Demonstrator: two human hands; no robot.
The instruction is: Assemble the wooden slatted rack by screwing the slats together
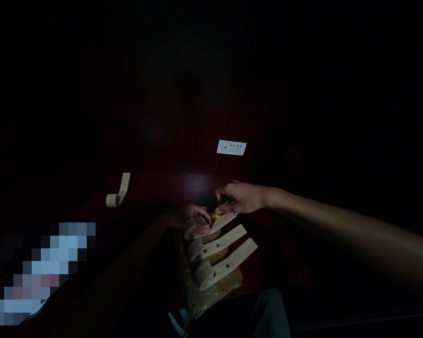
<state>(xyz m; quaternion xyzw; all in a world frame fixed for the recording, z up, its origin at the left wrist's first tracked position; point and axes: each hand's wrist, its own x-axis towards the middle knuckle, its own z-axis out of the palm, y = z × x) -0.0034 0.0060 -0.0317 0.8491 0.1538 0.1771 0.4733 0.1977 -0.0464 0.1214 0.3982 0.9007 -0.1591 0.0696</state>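
My right hand (242,197) is closed around the black and yellow handle of a screwdriver (217,216), tilted with its tip pointing down to a small dark screw (211,227). That screw is at the farthest of three pale wooden hooks (226,221). My left hand (192,216) grips this hook, thumb and fingertips on either side of the screw. Closer to me lie a middle wooden hook (231,238) and a near wooden hook (241,258), each with two dark holes or screw heads. Under the hooks is a brown board (218,291) with a shiny, plastic-like covering.
Another curved wooden hook (125,187) lies apart on the dark red table at the left. A white socket plate (231,147) is on the dark surface behind. A blurred-out bright shape (52,270) is at lower left. My knee (273,312) shows below the table edge. Surroundings are very dark.
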